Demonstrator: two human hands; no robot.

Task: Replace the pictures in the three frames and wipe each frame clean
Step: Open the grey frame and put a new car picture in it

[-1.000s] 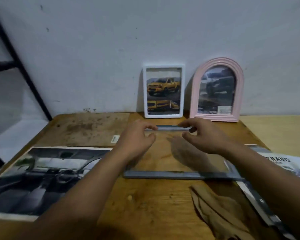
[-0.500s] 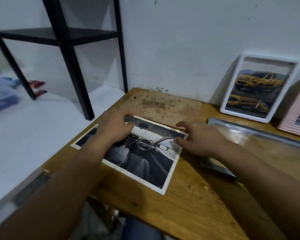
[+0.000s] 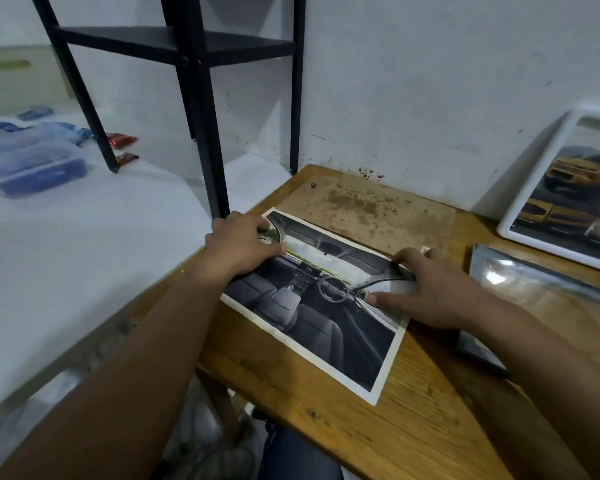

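Observation:
A large print of a car interior (image 3: 326, 306) lies flat on the wooden table (image 3: 378, 427), near its left edge. My left hand (image 3: 239, 242) presses on the print's far left corner, fingers curled over the paper's edge. My right hand (image 3: 426, 289) holds the print's right edge, thumb on top and fingers at the far corner. A grey frame (image 3: 534, 282) with a shiny clear pane lies flat to the right of my right hand. A white frame (image 3: 565, 192) holding a yellow-car picture leans on the wall at the far right.
A stained board (image 3: 368, 206) lies behind the print by the wall. A black metal shelf unit (image 3: 194, 98) stands to the left of the table. A blue plastic box (image 3: 39, 168) and small packets sit on the white surface at the left.
One second ago both hands were on the grey frame's far edge. They moved left onto the car-interior print, and the view swung left; since half a second ago they have taken hold of its edges.

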